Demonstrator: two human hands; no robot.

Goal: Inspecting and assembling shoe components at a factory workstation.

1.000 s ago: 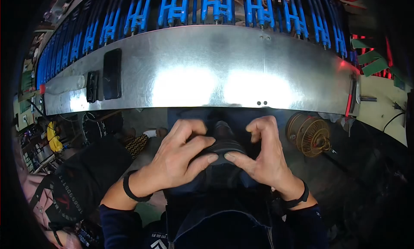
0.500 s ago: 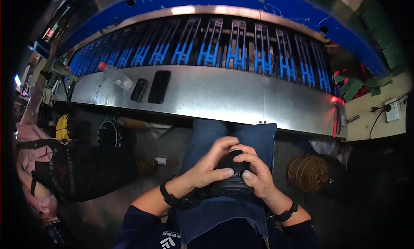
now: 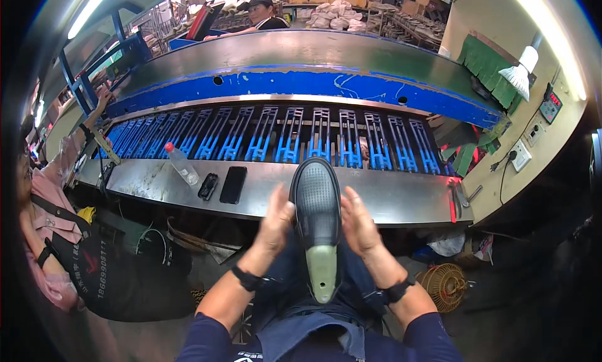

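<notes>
A bare steel-topped bench (image 3: 395,199) runs crosswise beyond the hands (image 3: 274,223), reaching well past them on both sides. On it, ahead and to the left of the hands, lies a black phone (image 3: 233,184). Just left of that is a small black object (image 3: 208,186), then a clear bottle (image 3: 184,167) with a red cap (image 3: 169,147); whether it stands or lies is hard to tell. Far right of the hands, at the bench's end, lies a slim red item (image 3: 453,204).

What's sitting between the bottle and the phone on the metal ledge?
The head view shows a small black object, exact kind unclear, between the bottle and the phone.
</notes>
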